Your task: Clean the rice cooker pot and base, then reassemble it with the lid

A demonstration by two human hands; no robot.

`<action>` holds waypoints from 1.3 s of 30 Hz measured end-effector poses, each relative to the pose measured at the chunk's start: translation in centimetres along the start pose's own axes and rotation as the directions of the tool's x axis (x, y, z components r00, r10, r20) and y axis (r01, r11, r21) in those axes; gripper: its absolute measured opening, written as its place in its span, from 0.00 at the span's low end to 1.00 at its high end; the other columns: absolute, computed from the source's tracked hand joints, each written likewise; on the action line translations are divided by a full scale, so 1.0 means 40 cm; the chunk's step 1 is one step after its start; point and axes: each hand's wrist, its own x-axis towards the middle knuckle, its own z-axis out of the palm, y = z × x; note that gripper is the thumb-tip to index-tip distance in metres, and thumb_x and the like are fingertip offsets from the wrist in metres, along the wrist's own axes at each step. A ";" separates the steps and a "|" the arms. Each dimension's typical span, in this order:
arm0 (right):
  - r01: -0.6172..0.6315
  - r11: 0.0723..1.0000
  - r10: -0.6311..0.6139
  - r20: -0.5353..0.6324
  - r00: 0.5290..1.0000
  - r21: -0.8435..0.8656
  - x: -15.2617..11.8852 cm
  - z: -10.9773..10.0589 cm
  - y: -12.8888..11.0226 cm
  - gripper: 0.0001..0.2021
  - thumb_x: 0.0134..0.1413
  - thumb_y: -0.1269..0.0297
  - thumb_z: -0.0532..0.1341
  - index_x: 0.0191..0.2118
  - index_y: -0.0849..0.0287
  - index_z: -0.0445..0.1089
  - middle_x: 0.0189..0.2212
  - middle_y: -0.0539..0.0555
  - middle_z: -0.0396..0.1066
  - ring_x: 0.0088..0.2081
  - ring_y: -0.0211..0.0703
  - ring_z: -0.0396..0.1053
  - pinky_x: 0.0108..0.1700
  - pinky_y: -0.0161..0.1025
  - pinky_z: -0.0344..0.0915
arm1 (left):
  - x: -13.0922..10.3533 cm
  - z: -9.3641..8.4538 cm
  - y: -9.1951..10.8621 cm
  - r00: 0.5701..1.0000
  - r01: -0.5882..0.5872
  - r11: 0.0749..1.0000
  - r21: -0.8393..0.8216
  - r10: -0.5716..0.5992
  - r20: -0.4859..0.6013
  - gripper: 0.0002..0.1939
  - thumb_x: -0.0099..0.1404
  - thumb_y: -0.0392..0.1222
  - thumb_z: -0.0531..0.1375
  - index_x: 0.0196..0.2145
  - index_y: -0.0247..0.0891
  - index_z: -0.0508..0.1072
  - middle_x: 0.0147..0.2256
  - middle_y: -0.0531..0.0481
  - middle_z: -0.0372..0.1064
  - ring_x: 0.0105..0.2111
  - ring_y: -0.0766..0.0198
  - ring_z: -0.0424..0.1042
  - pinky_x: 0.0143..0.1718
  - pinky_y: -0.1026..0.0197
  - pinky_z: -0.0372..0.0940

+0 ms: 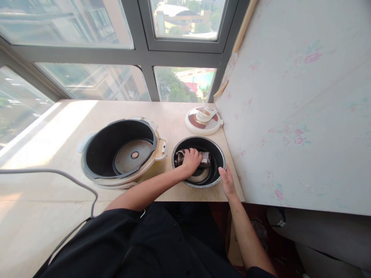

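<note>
Inside a black inner pot (pixel 216 175), my left hand (pixel 191 160) is closed on a dark, patterned cloth (pixel 205 158) and presses it toward the pot's left and far inner wall. My right hand (pixel 227 179) grips the pot's rim at the right, the thumb over the edge and the fingers hidden outside it. To the left stands the rice cooker body (pixel 145 173) with its top off, showing a dark cavity and a metal heating plate (pixel 130 154). Behind the pot lies the white and brown cooker lid (pixel 204 119).
The pale wooden counter (pixel 171 112) ends just in front of the pot. A floral-papered wall (pixel 290 96) borders it on the right, windows (pixel 185 23) at the back. A grey cable (pixel 72 179) runs across the counter's left side.
</note>
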 end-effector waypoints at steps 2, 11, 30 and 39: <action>-0.007 1.000 0.007 0.001 1.000 -0.002 -0.001 0.000 0.002 0.27 0.63 0.46 0.56 0.60 0.58 0.68 0.56 0.59 0.72 0.57 0.53 0.69 0.62 0.49 0.62 | -0.001 0.004 0.008 0.997 0.078 0.997 0.011 -0.078 0.011 0.27 0.73 0.32 0.40 0.63 0.33 0.67 0.61 0.27 0.61 0.56 0.38 0.65 0.53 0.33 0.60; 0.002 1.000 -0.002 0.001 1.000 0.010 0.000 0.001 -0.001 0.26 0.64 0.47 0.56 0.59 0.58 0.68 0.56 0.58 0.72 0.56 0.52 0.69 0.62 0.48 0.62 | 0.010 0.038 0.013 0.983 0.107 0.993 -0.050 -0.098 0.158 0.35 0.64 0.35 0.61 0.67 0.38 0.57 0.63 0.26 0.55 0.58 0.27 0.62 0.46 0.28 0.66; 0.032 0.994 -0.028 -0.045 0.999 0.108 0.004 0.015 0.007 0.24 0.61 0.49 0.58 0.56 0.58 0.70 0.53 0.58 0.73 0.55 0.53 0.69 0.61 0.50 0.63 | 0.109 0.020 -0.011 0.780 -0.599 0.778 -0.189 0.620 0.081 0.24 0.62 0.26 0.58 0.55 0.37 0.73 0.53 0.37 0.69 0.54 0.48 0.70 0.58 0.48 0.62; 0.031 0.996 -0.030 -0.013 0.999 0.080 0.011 -0.001 0.002 0.22 0.60 0.48 0.58 0.52 0.58 0.70 0.49 0.57 0.74 0.50 0.52 0.70 0.57 0.48 0.65 | 0.072 0.007 -0.034 0.645 -0.678 0.674 -0.295 0.737 0.202 0.20 0.57 0.23 0.60 0.43 0.41 0.81 0.49 0.46 0.76 0.54 0.53 0.71 0.69 0.44 0.46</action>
